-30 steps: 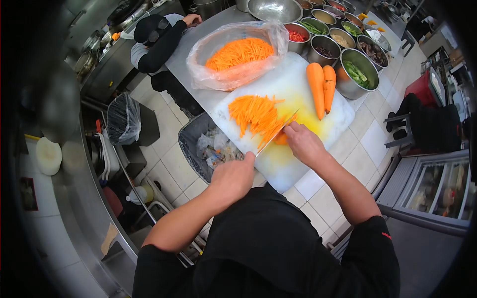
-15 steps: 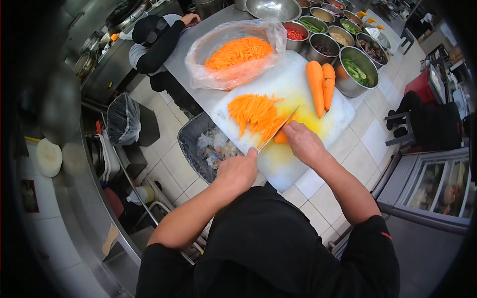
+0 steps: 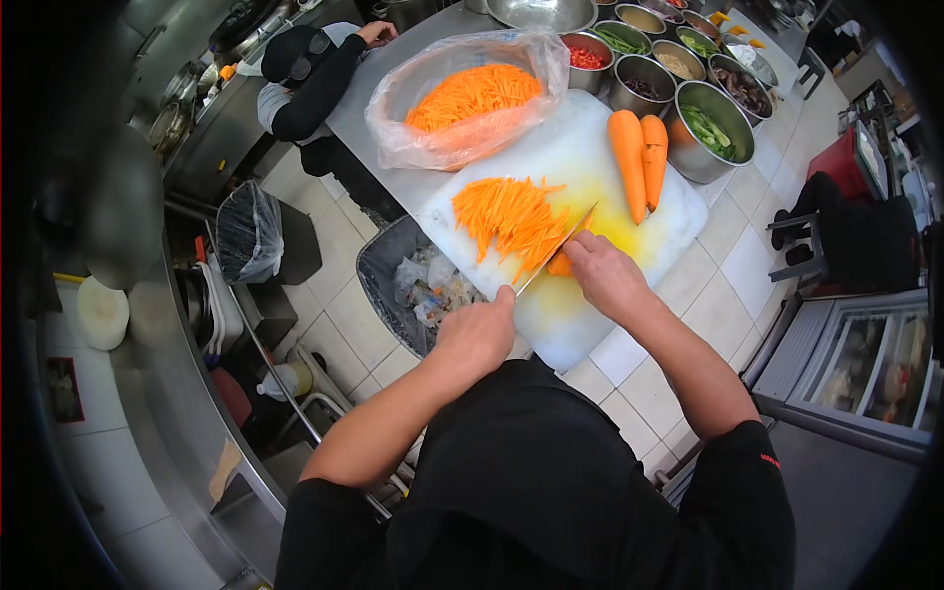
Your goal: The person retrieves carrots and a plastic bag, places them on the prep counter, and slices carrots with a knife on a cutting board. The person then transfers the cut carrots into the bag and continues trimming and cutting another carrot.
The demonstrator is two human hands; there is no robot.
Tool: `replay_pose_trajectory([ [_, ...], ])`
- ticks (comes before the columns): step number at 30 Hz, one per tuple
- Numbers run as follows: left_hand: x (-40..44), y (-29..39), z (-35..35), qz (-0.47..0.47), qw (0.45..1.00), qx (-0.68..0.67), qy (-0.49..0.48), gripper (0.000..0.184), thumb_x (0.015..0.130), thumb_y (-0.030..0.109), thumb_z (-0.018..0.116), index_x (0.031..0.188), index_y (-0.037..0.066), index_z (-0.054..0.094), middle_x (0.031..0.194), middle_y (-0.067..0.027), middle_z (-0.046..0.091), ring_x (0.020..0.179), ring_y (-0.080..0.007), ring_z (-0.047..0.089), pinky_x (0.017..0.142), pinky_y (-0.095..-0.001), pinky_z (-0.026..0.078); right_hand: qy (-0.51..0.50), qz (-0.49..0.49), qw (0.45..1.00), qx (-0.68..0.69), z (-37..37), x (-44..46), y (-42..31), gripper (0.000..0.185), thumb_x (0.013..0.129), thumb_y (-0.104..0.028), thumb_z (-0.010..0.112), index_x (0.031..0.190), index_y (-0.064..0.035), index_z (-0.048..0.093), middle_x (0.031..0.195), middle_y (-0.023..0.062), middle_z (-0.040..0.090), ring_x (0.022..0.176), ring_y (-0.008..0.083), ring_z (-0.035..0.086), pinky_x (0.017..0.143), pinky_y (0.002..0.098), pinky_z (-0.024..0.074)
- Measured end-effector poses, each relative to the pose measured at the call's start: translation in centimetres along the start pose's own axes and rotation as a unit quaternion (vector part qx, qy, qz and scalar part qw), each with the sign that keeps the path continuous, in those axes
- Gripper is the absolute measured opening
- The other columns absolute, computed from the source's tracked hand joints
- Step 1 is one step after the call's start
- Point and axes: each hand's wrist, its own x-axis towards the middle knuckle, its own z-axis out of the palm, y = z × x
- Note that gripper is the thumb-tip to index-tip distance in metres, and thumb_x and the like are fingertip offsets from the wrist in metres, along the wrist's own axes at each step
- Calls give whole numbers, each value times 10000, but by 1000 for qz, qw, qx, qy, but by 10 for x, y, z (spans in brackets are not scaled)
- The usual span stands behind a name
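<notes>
Left hand [image 3: 477,334]: closed round the 7 o'clock end of the knife [image 3: 558,248]; the handle is mostly covered.
Right hand [image 3: 608,277]: comes in from 4 o'clock, fingers bunched on the carrot piece [image 3: 560,265], apart from the other hand.
Knife: lies from 7 to 1 o'clock; thin, probably light, best gripped by the handle alone.
Carrot piece: on the cutting board [image 3: 678,216], just beside the knife on its 3 o'clock side, partly hidden by the fingers; likely stiff, dense and slick where cut, so hold it on the side away from the edge, fingertips curled back.
Carrot shreds [image 3: 501,216]: loose heap at 10 o'clock from the carrot piece; light, bendy, better scooped than pinched.
Whole carrots [image 3: 626,162]: two, at 1 o'clock on the cutting board; firm, apt to roll, best taken round the thick end.
Clear plastic bag [image 3: 393,138]: at 11 o'clock on the desk [image 3: 393,182], holding shredded carrot; its wall looks limp.
</notes>
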Motion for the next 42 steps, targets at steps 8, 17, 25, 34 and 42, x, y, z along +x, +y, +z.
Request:
replay_pose_trajectory([
  [8,-10,6,-15,8,1000,14,-23,220,949,71,450,1146,-23,478,929,-311,711,909,-484,709,809,-601,529,9,0,1000,13,0,-1,0,223,865,8,556,1080,-35,596,1099,150,608,1017,344,643,866,438,557],
  [17,-8,-5,3,-4,1000,8,-12,239,966,112,421,1163,-5,487,945,-335,701,916,-507,699,820,-614,526,40,-11,999,22,5,0,4,209,869,4,624,1076,-20,630,1034,167,621,951,366,639,844,435,547],
  [25,-37,-19,18,-16,999,20,-20,199,963,177,487,1096,29,471,849,-297,705,815,-512,691,756,-635,519,74,43,994,61,10,-22,-3,267,866,-10,674,1132,-29,661,1050,161,616,988,363,620,863,432,541],
  [34,12,-35,-2,42,996,-29,-75,310,986,254,471,1196,30,514,945,-307,702,923,-505,678,855,-589,521,122,70,989,55,16,-46,-9,341,849,12,602,1179,-48,666,1053,135,589,995,350,592,834,410,547],
  [42,50,-46,-41,22,1000,8,-14,340,1003,281,453,1215,20,506,977,-329,694,936,-514,671,884,-591,508,128,83,987,48,24,-40,-9,315,870,-17,689,1183,-59,689,1047,131,600,957,326,604,842,403,541],
])
